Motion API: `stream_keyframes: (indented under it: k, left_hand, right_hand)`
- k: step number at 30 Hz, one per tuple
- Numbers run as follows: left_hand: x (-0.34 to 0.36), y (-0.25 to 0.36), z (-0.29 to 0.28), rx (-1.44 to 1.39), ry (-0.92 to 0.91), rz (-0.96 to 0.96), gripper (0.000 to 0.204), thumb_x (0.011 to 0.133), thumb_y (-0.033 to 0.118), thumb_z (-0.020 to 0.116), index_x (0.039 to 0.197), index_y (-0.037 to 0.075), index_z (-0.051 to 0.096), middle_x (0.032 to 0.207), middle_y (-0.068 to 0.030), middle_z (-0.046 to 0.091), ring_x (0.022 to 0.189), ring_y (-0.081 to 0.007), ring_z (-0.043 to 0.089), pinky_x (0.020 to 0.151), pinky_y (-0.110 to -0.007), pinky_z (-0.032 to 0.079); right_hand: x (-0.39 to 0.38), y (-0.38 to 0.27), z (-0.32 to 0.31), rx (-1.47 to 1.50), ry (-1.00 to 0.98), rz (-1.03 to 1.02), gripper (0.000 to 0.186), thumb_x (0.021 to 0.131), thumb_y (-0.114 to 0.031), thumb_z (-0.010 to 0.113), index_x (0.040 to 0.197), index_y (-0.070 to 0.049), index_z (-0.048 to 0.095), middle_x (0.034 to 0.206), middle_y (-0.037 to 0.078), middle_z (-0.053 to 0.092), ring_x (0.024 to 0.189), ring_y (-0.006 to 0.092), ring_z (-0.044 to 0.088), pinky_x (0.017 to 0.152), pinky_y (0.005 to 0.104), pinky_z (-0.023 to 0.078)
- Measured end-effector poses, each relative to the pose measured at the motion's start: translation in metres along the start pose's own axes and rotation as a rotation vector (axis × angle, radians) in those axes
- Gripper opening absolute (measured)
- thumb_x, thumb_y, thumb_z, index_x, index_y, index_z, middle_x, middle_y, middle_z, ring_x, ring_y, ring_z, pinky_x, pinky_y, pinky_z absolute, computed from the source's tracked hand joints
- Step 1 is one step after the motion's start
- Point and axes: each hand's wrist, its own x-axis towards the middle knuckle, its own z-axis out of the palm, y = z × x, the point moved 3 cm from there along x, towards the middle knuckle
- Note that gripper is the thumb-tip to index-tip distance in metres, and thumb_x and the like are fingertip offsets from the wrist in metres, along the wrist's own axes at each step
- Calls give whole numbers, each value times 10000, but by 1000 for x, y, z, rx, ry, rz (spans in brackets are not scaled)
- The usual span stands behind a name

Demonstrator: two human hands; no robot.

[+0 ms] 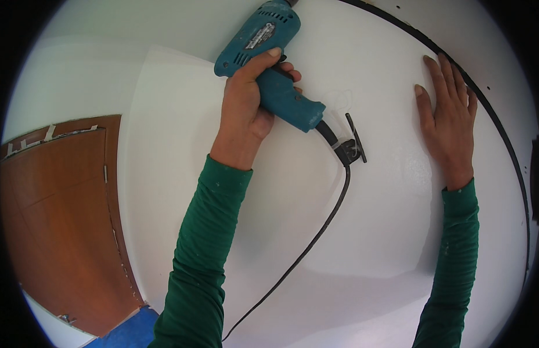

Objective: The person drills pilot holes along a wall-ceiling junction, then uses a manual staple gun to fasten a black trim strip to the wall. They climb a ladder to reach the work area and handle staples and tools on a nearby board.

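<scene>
"Where is the drill (278, 90) sitting?"

"In the left hand (244, 101), high in view, its nose running out past the top edge. Those fingers are wrapping the handle; whether they are pressing the trigger, I can't tell. The right hand (453, 124) is gripping nothing: its fingers are lying spread against the white wall (362, 232), tips just beside the black strip (411, 31)."

"What could be going wrong?"

"One hand is carrying all that weight, so a loose wrist might let the drill tip. The black key (350, 152), tied to the cord (305, 253), is dangling near the wall; a swing could be scuffing the white. A tugging cord could be dragging the aim off too."

"And the room?"

"The wall is gleaming softly. To the left a brown door (54, 226) is standing in its frame, bits of tape (50, 133) clinging along the top, and blue floor (130, 330) is showing below."
</scene>
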Motion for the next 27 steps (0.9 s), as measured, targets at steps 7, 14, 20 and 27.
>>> stream_keyframes:
  k: [7, 14, 20, 27]
  left_hand:
    - [0, 0, 0, -5, 9, -3, 294, 938, 171, 735, 1138, -12, 623, 900, -133, 699, 836, -265, 718, 689, -431, 616]
    - [6, 1, 11, -33, -8, -29, 283, 948, 170, 722, 1147, -2, 616, 897, -126, 688, 844, -269, 706, 734, -440, 593]
    - [7, -5, 25, -56, -17, -2, 324, 960, 169, 710, 1208, -1, 588, 932, -129, 679, 884, -276, 694, 773, -450, 577]
    - [-9, -7, 23, -32, 22, -16, 396, 969, 180, 702, 1285, -6, 553, 955, -130, 675, 895, -275, 692, 777, -443, 576]
  right_hand:
    - [0, 0, -1, -3, -2, -4, 553, 1054, -495, 452, 1566, -290, 484, 1632, 62, 470, 1534, 280, 392, 1284, 562, 224]
    - [0, 1, -1, -17, -10, -9, 550, 1055, -491, 454, 1567, -293, 481, 1636, 62, 462, 1536, 276, 389, 1285, 559, 221]
    - [1, 2, -4, 22, -25, 15, 544, 1049, -470, 483, 1558, -278, 490, 1631, 65, 466, 1534, 276, 389, 1283, 564, 223]
    - [1, 2, -5, 70, -14, 23, 535, 1054, -451, 482, 1559, -275, 488, 1624, 69, 473, 1530, 272, 395, 1288, 565, 213]
